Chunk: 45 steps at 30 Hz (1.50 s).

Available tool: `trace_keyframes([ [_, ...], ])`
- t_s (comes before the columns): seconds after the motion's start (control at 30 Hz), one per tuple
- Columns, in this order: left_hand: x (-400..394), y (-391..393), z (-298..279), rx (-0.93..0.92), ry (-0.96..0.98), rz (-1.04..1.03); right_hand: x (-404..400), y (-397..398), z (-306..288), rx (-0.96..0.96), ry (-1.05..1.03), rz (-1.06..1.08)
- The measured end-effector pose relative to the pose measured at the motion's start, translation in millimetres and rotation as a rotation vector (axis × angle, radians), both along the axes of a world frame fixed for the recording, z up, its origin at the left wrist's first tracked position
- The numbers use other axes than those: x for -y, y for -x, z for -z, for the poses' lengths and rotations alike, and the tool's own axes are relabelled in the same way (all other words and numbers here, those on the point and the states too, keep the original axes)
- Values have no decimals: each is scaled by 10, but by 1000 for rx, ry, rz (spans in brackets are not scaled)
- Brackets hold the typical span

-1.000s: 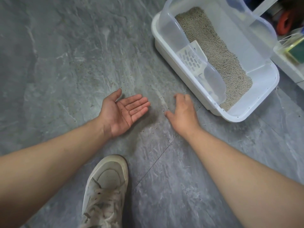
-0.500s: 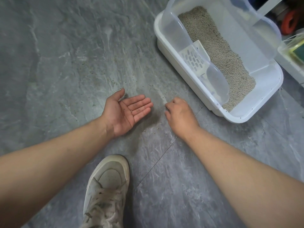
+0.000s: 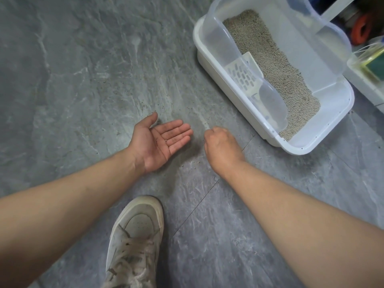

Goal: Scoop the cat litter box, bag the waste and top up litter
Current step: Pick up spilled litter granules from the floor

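A white litter box [image 3: 301, 151] with a clear hood [image 3: 218, 36] stands at the upper right, holding grey litter [image 3: 276, 65]. A white slotted scoop [image 3: 243, 76] leans inside its near wall. Stray litter grains [image 3: 204, 121] lie scattered on the grey floor in front of the box. My left hand [image 3: 160, 142] is held palm up just above the floor, fingers straight, with a single grain [image 3: 166, 140] on it. My right hand [image 3: 222, 146] is back-up beside it, fingers curled, pinching at the grains on the floor. Its fingertips are hidden.
My pale, worn sneaker [image 3: 137, 235] stands on the floor below the hands. A white shelf with a clear container [image 3: 367, 61] and an orange object [image 3: 361, 30] sits right of the box. Grey stone-look tiles [image 3: 72, 90] stretch to the left.
My right hand curled its spread fingers and slid left along the floor toward my left palm. The left hand stayed palm up.
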<state>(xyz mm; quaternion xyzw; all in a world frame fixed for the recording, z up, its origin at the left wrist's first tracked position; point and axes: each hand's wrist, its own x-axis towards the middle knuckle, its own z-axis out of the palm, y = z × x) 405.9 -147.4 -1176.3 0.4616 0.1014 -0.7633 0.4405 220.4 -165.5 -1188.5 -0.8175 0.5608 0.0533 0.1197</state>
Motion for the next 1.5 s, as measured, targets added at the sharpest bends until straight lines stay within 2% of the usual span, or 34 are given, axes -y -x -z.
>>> trace_keyframes([
  [0.33,-14,-33,31,5,4,-5,-45,-16,32,138,-74,252],
  [0.47,-19,-43,36,13,6,7,62,-61,-52,52,-159,260],
  [0.53,-19,-41,32,12,3,8,90,-69,-90,72,-185,327],
  [0.6,-14,-23,30,10,-1,2,82,-95,-164,175,-196,450],
  [0.67,-4,0,28,3,-6,0,9,-186,-281,361,-217,556],
  [0.73,8,16,17,4,-2,20,-132,-369,-443,572,-279,565],
  [0.8,16,34,-6,-6,0,48,-267,-567,-551,693,-355,515],
  [0.93,6,56,-27,-58,4,51,-319,-685,-535,721,-373,456],
  [1.03,6,21,-23,-76,4,9,-212,-467,-542,770,-236,485],
  [1.07,4,2,-15,-77,1,-9,-159,-351,-516,740,-166,506],
  [1.13,-1,-29,0,-56,-8,-25,-40,-91,-398,547,-104,554],
  [1.23,-15,-48,1,-20,-12,-24,38,179,-181,227,-237,597],
  [1.3,-16,-56,4,-4,-14,-30,23,210,-104,173,-266,566],
  [1.5,-31,-68,1,32,-22,-25,-7,79,-2,182,-153,356],
])
